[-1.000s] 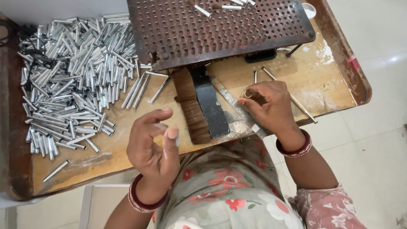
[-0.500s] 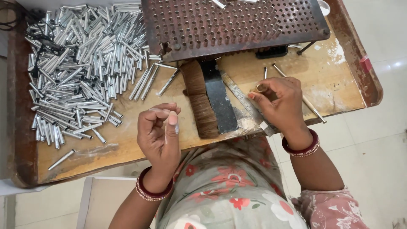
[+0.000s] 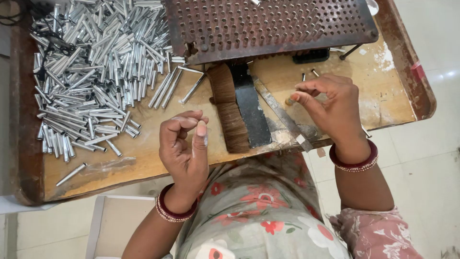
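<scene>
A small brown bead-like piece [image 3: 289,101] sat pinched between thumb and forefinger of my right hand [image 3: 330,108], just above the tabletop [image 3: 143,158] at about three o'clock from the brush [image 3: 229,108]. I judged it light, hard and easy to drop, best held by its sides at the fingertips. My left hand [image 3: 184,144] was raised at seven o'clock from the brush, fingers curled, thumb meeting fingertips; whether anything lay between them I could not tell. The heap of metal tubes [image 3: 91,72] lay loose at ten o'clock: light, stiff, smooth, likely to roll. The perforated plate [image 3: 273,24] stood at twelve o'clock, with a tube or two resting on its far edge.
</scene>
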